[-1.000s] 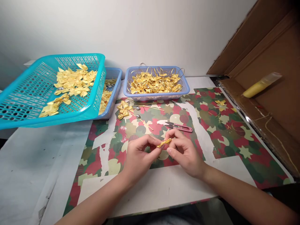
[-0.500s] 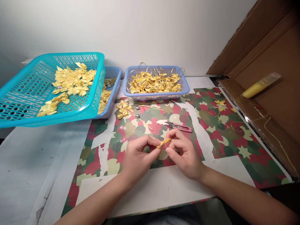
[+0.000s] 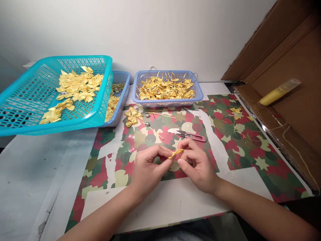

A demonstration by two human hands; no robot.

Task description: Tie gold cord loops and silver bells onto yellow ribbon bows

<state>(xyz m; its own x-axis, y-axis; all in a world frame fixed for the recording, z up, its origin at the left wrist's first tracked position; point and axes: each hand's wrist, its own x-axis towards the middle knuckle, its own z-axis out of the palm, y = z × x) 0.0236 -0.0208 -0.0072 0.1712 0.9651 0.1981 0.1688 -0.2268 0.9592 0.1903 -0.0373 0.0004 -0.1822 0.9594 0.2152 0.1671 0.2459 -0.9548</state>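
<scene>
Between the thumb and fingers of my left hand a small yellow ribbon bow is pinched, seen nearly edge-on. My right hand is closed beside it, thumb against fingers, on a thin thread that runs to the bow; the fingers hide most of it. Just beyond my hands lie pink-handled thread snips. To their left on the patterned sheet are several loose yellow bows, with small silver bells and thin gold ties beside them.
A turquoise basket of yellow bows rests at the left, overlapping a blue basket underneath. Another blue basket, full of bows with gold loops, stands at the back. Cardboard walls the right side, with a yellow tube sticking out.
The bow has tilted and shifted very slightly to the right between my fingers. Both hands otherwise keep their places, and the things on the table are unmoved.
</scene>
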